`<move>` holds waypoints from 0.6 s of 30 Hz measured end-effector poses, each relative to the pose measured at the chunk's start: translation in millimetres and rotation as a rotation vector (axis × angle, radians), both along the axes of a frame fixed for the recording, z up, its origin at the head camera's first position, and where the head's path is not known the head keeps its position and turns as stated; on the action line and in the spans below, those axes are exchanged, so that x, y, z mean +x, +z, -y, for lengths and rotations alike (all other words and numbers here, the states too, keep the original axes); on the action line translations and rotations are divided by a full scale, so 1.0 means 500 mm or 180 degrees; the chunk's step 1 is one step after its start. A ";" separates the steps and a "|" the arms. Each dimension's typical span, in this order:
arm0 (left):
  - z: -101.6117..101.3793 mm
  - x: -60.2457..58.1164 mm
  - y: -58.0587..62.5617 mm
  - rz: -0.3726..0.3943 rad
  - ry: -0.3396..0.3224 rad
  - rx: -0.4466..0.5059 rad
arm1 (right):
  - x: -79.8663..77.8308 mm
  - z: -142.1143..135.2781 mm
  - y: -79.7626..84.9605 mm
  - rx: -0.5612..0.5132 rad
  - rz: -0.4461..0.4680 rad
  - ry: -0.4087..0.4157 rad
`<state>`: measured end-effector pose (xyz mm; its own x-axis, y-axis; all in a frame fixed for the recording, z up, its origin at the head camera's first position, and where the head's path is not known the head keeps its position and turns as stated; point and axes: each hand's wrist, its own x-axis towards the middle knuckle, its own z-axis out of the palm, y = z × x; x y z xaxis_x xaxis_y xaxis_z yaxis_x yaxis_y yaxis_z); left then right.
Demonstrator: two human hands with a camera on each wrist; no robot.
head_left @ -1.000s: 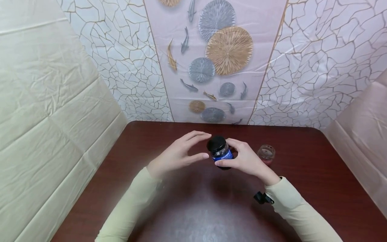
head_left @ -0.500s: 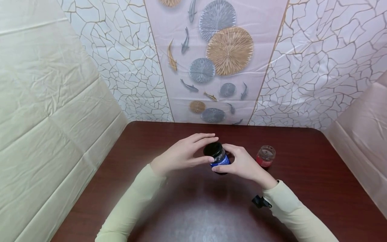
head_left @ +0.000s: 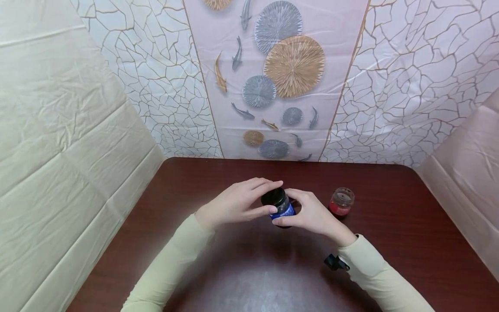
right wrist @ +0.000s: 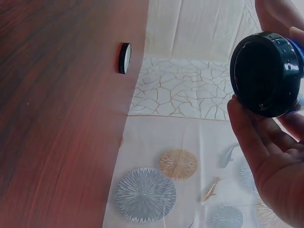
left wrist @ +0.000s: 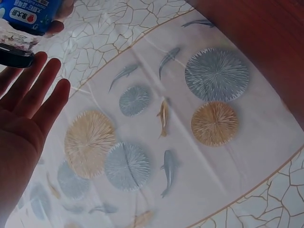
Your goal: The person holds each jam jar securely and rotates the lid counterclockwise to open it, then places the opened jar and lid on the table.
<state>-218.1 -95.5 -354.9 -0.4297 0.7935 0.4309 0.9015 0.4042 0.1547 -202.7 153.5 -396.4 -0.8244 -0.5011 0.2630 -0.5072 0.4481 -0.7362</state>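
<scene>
My right hand grips a glass jar with a blue label, its thumb on the near side and fingers on the far side. The jar is tilted, its black lid toward my left hand. Left thumb and fingers bend round the lid from the near and far edges. In the left wrist view, the other left fingers extend past the lid. In the right wrist view, the jar's dark round base faces the camera. A second jar, red-labelled and apparently lidless, stands right of my right hand.
The dark red table has a patterned cloth backdrop behind it and pale cloth walls at the sides. In the right wrist view, a small black disc with a white face lies near the table edge.
My left hand has closed in from beside the lid to round it. Right hand and blue-labelled jar have shifted slightly left and nearer, so more of the red-labelled jar shows.
</scene>
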 end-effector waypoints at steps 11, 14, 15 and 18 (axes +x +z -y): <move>-0.013 0.005 0.000 -0.0479 0.0030 -0.0027 | -0.001 0.003 -0.006 -0.0053 -0.0081 0.0163; -0.014 0.004 -0.001 -0.0457 -0.0008 0.0002 | -0.001 0.004 -0.008 -0.0069 -0.0071 0.0215; -0.014 0.004 -0.001 -0.0441 -0.0019 0.0005 | -0.002 0.004 -0.009 -0.0078 -0.0065 0.0235; -0.015 0.001 -0.003 -0.0433 -0.0018 0.0003 | -0.002 0.006 -0.009 -0.0088 -0.0084 0.0273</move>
